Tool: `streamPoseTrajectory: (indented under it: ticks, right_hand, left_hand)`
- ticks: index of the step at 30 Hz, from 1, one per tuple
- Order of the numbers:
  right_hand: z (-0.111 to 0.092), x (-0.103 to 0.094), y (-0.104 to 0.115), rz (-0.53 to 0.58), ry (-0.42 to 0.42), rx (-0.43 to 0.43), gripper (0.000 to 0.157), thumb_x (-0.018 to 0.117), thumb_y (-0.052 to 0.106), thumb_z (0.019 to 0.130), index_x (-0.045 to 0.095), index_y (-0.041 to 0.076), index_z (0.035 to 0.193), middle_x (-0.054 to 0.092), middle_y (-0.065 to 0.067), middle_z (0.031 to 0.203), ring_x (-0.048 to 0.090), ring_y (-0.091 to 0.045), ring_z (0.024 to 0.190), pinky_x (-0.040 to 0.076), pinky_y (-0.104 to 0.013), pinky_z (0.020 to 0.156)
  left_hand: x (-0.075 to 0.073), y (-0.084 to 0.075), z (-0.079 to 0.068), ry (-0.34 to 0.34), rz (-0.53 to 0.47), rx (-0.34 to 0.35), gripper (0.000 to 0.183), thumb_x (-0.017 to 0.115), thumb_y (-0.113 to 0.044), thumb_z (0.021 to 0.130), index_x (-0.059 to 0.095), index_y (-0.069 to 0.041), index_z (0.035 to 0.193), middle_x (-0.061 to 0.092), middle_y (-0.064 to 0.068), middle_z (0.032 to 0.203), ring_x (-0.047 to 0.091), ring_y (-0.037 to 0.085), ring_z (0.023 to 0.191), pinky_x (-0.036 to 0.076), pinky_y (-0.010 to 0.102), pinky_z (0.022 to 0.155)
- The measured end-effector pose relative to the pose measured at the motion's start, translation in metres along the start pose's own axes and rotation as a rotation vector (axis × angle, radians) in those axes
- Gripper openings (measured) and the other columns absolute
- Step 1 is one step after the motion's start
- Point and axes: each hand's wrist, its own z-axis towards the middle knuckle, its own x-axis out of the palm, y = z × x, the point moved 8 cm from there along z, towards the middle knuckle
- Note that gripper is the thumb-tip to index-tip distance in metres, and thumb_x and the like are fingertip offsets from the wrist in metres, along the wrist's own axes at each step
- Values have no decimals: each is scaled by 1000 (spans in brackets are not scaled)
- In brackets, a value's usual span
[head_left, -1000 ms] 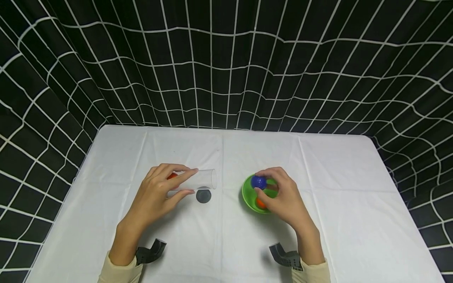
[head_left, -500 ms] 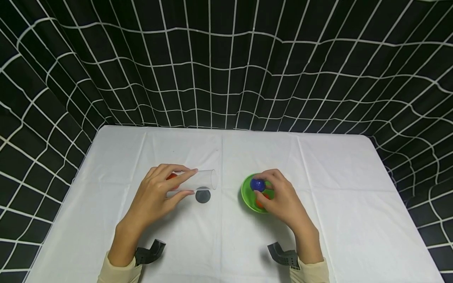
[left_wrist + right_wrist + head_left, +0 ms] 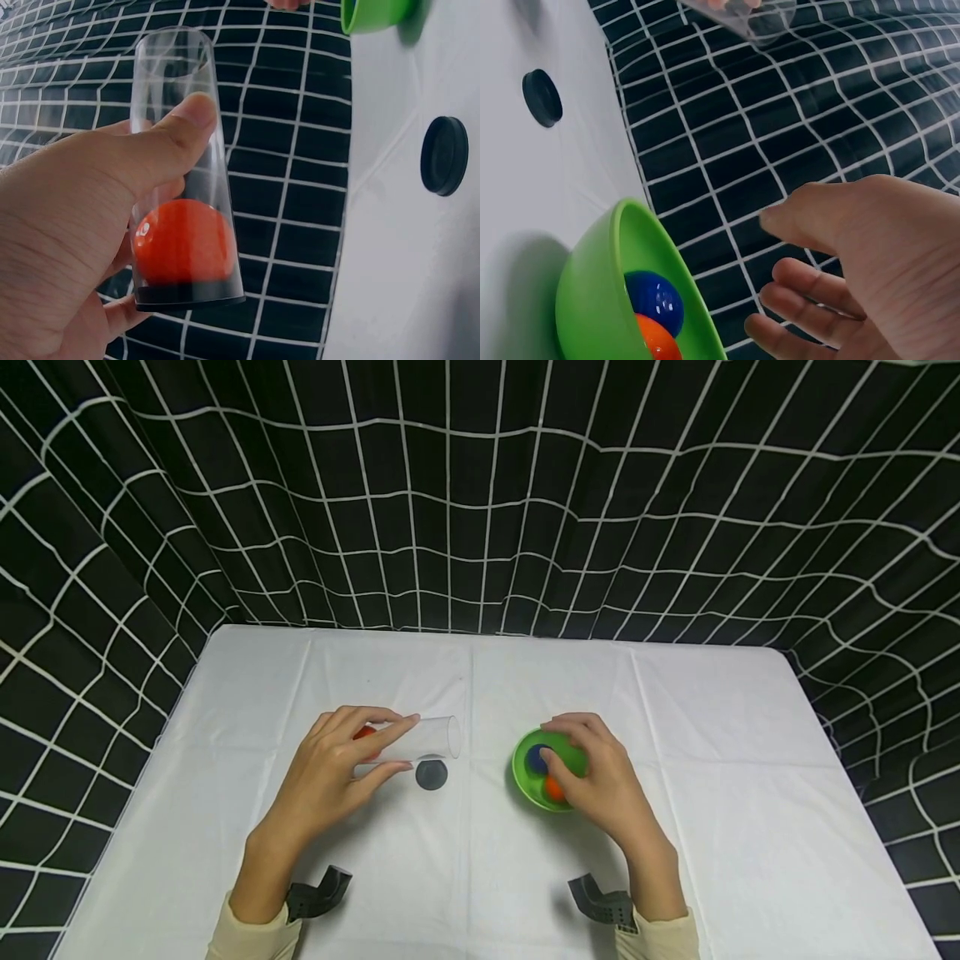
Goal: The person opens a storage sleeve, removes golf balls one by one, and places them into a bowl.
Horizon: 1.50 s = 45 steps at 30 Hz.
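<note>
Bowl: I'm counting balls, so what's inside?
A blue ball and an orange ball. In the head view, the right hand covers part of the bowl, hiding what's beneath.

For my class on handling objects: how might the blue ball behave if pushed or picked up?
Being round, the blue ball would probably roll if pushed, though the bowl should contain it. Its glossy surface may feel slippery. With no dents visible, it is probably fairly stiff.

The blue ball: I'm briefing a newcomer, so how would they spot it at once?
On the white-covered table, find the green bowl by the right hand. Inside, the blue ball sits nearer the table's far edge than the orange ball, and its deep blue colour sets it apart.
</note>
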Motion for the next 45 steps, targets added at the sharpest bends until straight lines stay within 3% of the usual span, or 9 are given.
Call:
streamPoseTrajectory:
  ticks: [11,16,21,26,34,40,45]
  right_hand:
    - [7,13,20,221,-16,-29,32,75,0,95,72,8,126,66,-7,129,76,-32,108,64,-29,92]
    - [3,25,27,241,-30,-66,33,76,-1,94,72,8,125,69,-6,124,77,-23,101,65,-30,90]
    - [-3,43,37,422,-24,-135,37,77,-5,92,69,0,127,68,-16,125,71,-12,110,65,-34,92]
    - [0,58,43,582,4,-77,43,76,-4,93,67,3,134,64,-21,132,68,-4,121,63,-31,96]
    - [5,70,48,676,32,-15,39,74,-3,94,67,1,132,62,-27,135,68,-31,128,62,-28,98]
    - [4,76,49,701,55,1,40,73,-3,95,66,-1,134,60,-26,138,67,-11,127,62,-27,98]
    - [2,80,51,736,39,3,41,72,-5,95,64,-2,136,61,-27,138,69,-12,126,61,-25,98]
  left_hand:
    - [-1,-1,5,-2,31,19,55,89,-29,85,73,-28,137,74,0,124,66,22,111,49,44,100]
    - [2,-4,-1,3,62,43,54,89,-28,85,73,-28,136,74,1,124,65,24,111,48,45,99]
    - [2,-7,-6,15,90,48,55,91,-23,82,74,-28,134,73,1,122,65,24,111,47,46,101]
    - [2,-9,-1,30,124,61,57,93,-21,80,75,-29,133,74,1,122,65,23,112,46,47,104]
    - [1,-13,3,40,191,73,56,94,-21,79,76,-30,131,74,0,122,66,23,112,46,47,104]
    - [-3,-15,3,27,216,88,57,95,-19,77,77,-29,130,75,2,121,65,26,111,47,48,103]
    - [-3,-16,3,11,204,106,57,95,-18,76,77,-28,129,75,2,119,65,26,111,47,48,101]
